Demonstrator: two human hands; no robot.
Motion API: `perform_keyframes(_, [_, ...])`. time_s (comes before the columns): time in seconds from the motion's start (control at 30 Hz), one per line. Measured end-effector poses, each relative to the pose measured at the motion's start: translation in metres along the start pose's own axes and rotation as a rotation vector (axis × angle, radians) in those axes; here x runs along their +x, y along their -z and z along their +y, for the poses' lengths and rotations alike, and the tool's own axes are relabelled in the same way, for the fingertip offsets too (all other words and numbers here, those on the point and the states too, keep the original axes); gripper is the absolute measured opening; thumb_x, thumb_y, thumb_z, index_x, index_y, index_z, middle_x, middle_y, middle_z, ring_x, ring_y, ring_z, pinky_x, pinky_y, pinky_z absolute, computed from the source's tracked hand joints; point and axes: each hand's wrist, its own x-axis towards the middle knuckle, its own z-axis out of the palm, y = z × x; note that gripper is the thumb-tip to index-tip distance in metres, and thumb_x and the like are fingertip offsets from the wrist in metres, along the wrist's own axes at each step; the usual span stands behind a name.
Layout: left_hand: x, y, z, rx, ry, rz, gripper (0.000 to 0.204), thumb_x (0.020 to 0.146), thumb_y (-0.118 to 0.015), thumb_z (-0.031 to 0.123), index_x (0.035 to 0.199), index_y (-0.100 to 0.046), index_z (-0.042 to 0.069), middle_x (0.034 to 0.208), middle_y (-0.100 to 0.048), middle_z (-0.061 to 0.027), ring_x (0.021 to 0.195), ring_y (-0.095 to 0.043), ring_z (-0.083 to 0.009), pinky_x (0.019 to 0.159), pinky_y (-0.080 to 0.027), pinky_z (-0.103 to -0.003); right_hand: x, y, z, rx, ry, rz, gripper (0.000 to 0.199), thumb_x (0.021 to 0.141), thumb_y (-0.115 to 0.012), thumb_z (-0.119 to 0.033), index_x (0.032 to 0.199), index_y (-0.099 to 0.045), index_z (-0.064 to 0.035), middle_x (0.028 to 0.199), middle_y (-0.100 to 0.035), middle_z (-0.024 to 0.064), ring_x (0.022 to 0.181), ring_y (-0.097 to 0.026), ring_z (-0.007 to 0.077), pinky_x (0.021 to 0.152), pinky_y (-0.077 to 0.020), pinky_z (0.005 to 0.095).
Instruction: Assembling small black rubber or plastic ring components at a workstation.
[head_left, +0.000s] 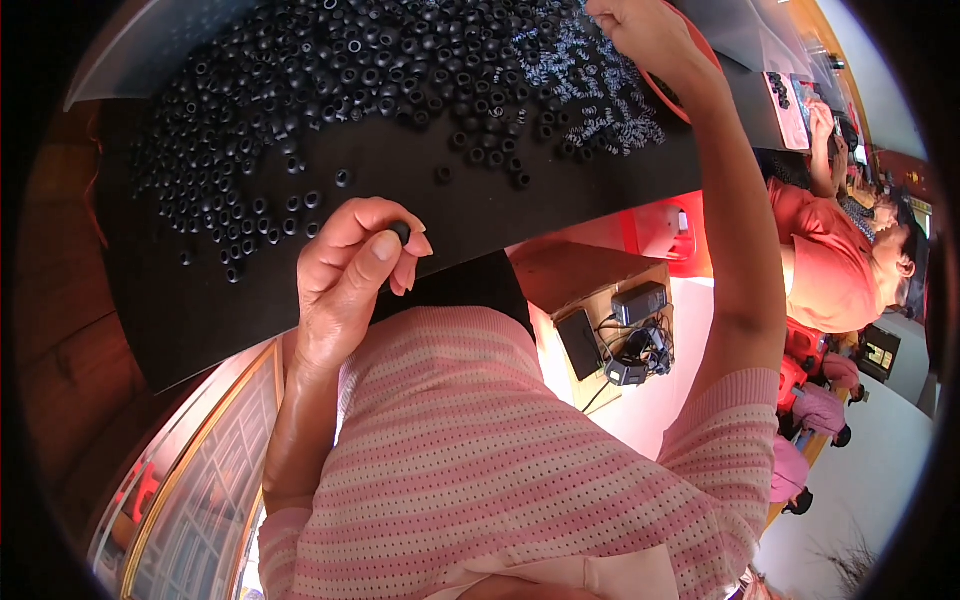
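Observation:
My left hand [350,275] is in front of the table's near edge, thumb and fingers pinched round a small round black plastic cap [401,232]. At the far right of the table my right hand [645,32] is closed, its fingertips partly cut off by the upper edge; whatever is between them does not show. Below and left of it lie many small silvery coil springs [612,112]. A wide heap of hollow black plastic caps [300,75] covers the far part of the black table [390,185], with stray ones scattered toward me.
The red rim [668,98] of a container curves beside my right forearm. A translucent plastic bin [125,70] stands at the far left. Below the table, a cardboard box [590,275] bears black power adapters [640,302] and cables. Co-workers [830,255] sit along the right.

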Motion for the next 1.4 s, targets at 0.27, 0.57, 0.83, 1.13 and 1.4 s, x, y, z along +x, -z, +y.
perform_keyframes(0.27, [0.003,-0.004,0.003,0.010,-0.019,-0.006,0.018,0.095,-0.049,0.013,0.101,-0.057,-0.002,0.087,-0.061,-0.0064,0.063,-0.050,-0.0075,0.056,-0.042,-0.021,-0.001,-0.001,-0.008,-0.166,-0.116,-0.245,0.008,0.078,-0.054,-0.007,0.075,-0.060,-0.0036,0.076,-0.058,0.0148,0.075,-0.058,0.0323,0.066,-0.0476,0.0422])
perform_keyframes(0.57, [0.002,-0.006,-0.003,-0.050,-0.075,-0.009,0.025,0.094,-0.054,0.022,0.100,-0.055,-0.003,0.087,-0.059,-0.0125,0.058,-0.048,-0.0099,0.051,-0.040,-0.022,-0.008,-0.016,-0.001,-0.003,-0.102,0.048,0.016,0.074,-0.056,-0.007,0.089,-0.062,-0.0041,0.091,-0.061,0.0128,0.087,-0.061,0.0328,0.070,-0.0507,0.0441])
perform_keyframes(0.83, [0.003,-0.004,0.000,-0.114,0.006,0.098,0.031,0.093,-0.059,0.028,0.100,-0.054,-0.002,0.083,-0.058,-0.0087,0.055,-0.048,-0.0098,0.049,-0.039,-0.021,-0.026,0.005,-0.088,0.854,0.163,0.348,0.009,0.083,-0.060,-0.005,0.091,-0.062,-0.0067,0.084,-0.060,0.0092,0.077,-0.061,0.0253,0.067,-0.0490,0.0341])
perform_keyframes(1.13, [0.003,-0.009,0.003,-0.248,0.020,0.234,0.032,0.093,-0.057,0.032,0.106,-0.054,0.003,0.080,-0.057,-0.0042,0.059,-0.049,-0.0092,0.048,-0.037,-0.020,-0.037,-0.004,-0.186,1.334,0.228,0.103,0.010,0.085,-0.061,-0.011,0.085,-0.059,-0.0010,0.082,-0.061,0.0108,0.075,-0.062,0.0250,0.065,-0.0487,0.0350])
perform_keyframes(1.4, [0.004,0.001,-0.002,-0.221,-0.030,0.154,0.033,0.094,-0.055,0.034,0.104,-0.054,0.002,0.076,-0.056,-0.0012,0.059,-0.048,-0.0067,0.053,-0.036,-0.018,-0.042,-0.011,-0.203,1.264,0.214,0.293,0.012,0.084,-0.062,-0.012,0.080,-0.057,-0.0009,0.080,-0.059,0.0100,0.072,-0.060,0.0254,0.062,-0.0475,0.0360])
